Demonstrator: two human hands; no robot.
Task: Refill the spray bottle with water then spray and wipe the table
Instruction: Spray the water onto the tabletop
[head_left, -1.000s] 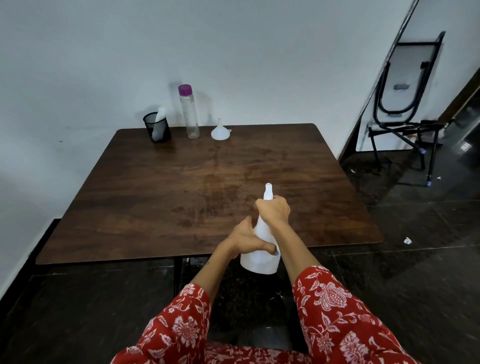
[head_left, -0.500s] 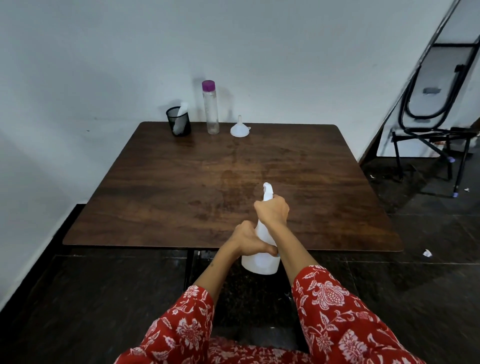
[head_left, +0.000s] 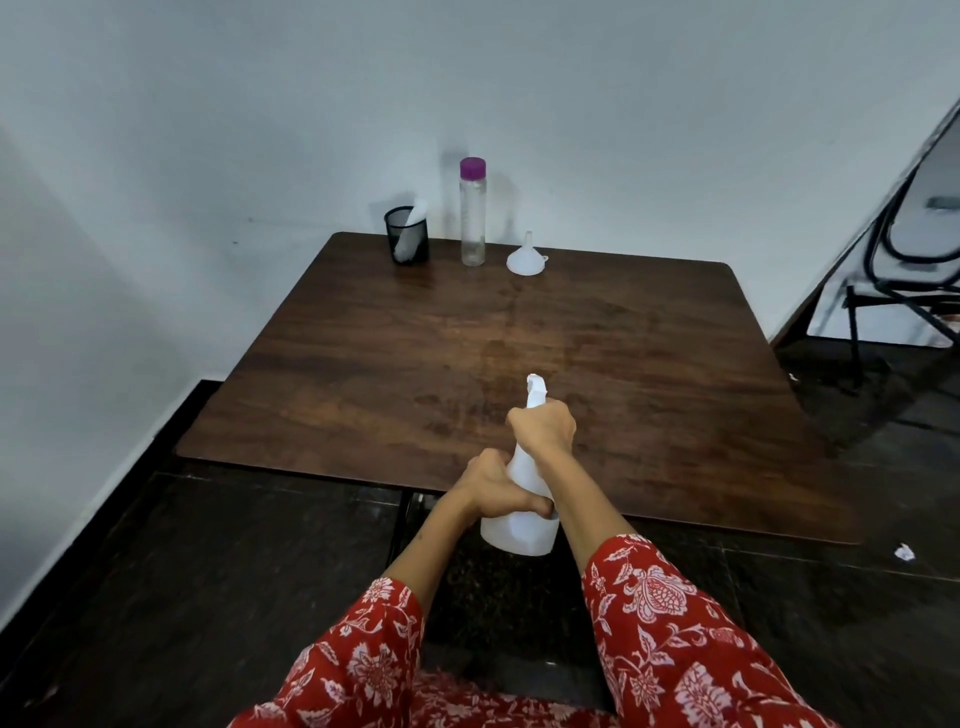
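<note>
At the upper left of the table (head_left: 363, 332) stands a black mesh cup (head_left: 407, 235) with something white in it, then the water bottle (head_left: 472, 213) with its purple cap, then the funnel (head_left: 526, 255) just to its right, all three near the far edge. Lower, at centre frame, I hold the spray bottle (head_left: 521, 519) over the near edge, its long axis close to upright and leaning slightly away from me, nozzle up. My left hand (head_left: 496, 488) is wrapped tight around its body; my right hand (head_left: 543, 428) is closed over the neck just below the spray head, so I judge I am unscrewing the top. The water and funnel lie well apart from my grip, straight ahead and slightly left, so my left hand is a little nearer them.
</note>
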